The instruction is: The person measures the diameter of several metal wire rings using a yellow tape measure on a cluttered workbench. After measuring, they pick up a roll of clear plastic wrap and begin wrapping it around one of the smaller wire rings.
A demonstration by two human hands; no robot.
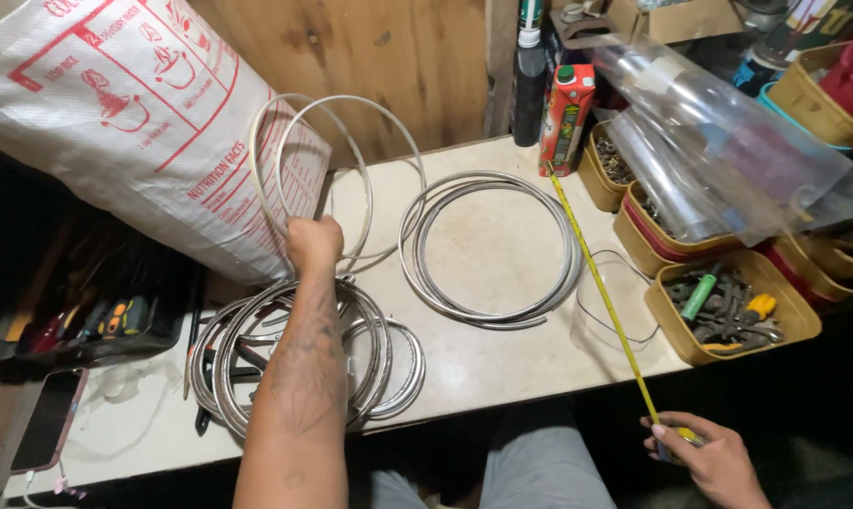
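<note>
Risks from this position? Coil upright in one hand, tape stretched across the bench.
1. The left hand holds the white coil upright by a single grip; it may spring open or topple onto the steel rings.
2. The yellow tape, pulled taut by the right hand, might snap back if released.
3. The tape runs beside the red carton and could tip it.
</note>
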